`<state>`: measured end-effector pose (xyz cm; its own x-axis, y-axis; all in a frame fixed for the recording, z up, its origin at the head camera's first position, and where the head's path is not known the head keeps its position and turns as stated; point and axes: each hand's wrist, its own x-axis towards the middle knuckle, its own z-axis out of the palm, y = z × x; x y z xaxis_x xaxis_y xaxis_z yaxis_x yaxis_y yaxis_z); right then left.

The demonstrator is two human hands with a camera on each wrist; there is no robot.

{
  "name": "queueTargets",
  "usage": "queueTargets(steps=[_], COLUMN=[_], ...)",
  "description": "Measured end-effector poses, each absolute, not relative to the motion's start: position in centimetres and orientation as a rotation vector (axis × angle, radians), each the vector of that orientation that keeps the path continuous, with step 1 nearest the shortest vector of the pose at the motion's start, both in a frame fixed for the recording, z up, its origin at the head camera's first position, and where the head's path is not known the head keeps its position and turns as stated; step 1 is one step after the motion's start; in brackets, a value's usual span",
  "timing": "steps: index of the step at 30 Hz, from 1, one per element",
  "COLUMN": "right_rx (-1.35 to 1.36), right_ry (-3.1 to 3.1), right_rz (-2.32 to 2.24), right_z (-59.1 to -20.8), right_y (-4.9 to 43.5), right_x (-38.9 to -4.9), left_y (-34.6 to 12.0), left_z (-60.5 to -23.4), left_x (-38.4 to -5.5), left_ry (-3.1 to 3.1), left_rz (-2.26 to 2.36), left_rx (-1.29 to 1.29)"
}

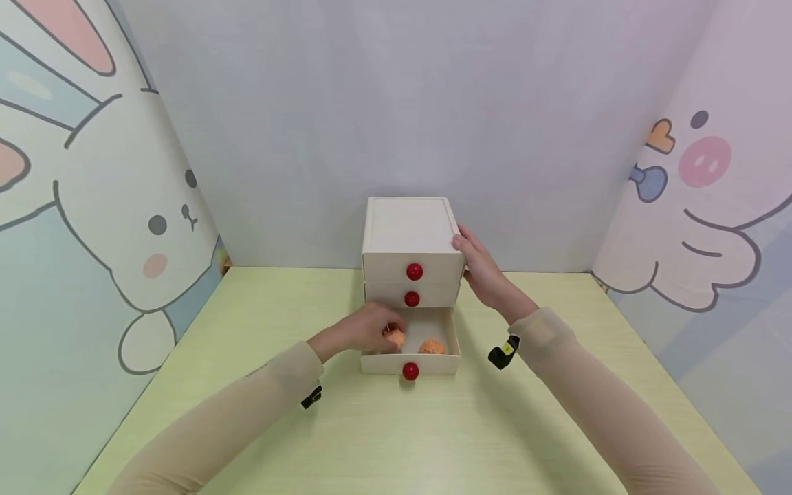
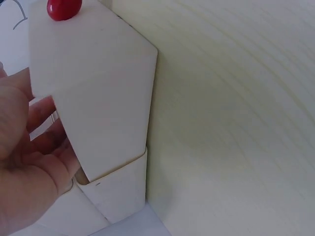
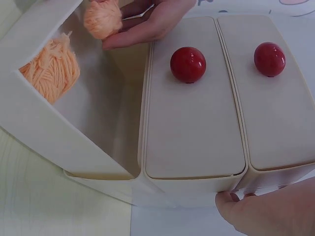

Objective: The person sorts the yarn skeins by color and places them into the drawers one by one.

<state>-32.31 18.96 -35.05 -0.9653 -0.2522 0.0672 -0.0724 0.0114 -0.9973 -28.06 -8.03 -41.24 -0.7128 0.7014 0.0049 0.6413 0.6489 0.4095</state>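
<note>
A small white chest of drawers [image 1: 408, 227] with red round knobs stands on the table, its bottom drawer [image 1: 385, 364] pulled out. My left hand [image 1: 366, 328] reaches into that drawer and pinches a ball of orange yarn [image 3: 102, 19], seen best in the right wrist view. A second orange yarn ball [image 1: 432, 346] lies in the drawer's front right part. My right hand [image 1: 485, 271] holds the chest's right side, thumb near the top edge. In the left wrist view the drawer wall hides the left fingertips and the yarn.
The pale wood-grain table [image 1: 297, 440] spreads around the chest. Behind it hangs a plain pale backdrop [image 1: 297, 137]. Side panels with a cartoon rabbit [image 1: 117, 206] and a cartoon pig-like figure [image 1: 705, 220] flank the table. The middle drawer [image 3: 197, 128] and top drawer [image 3: 275, 118] are closed.
</note>
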Motion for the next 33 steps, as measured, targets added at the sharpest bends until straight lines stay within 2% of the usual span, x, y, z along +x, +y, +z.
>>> queueTargets(steps=[13, 33], right_rx=[-0.338, -0.344], right_ry=[2.143, 2.136], right_rz=[-2.086, -2.089], right_z=[-35.2, -35.2], right_y=[19.1, 19.1], right_x=[-32.4, -32.5], left_y=[-7.0, -7.0], left_z=[-42.1, -42.1], left_x=[-28.0, -28.3], left_ry=[2.737, 2.669], left_rz=[0.496, 0.529], left_rx=[1.206, 1.141])
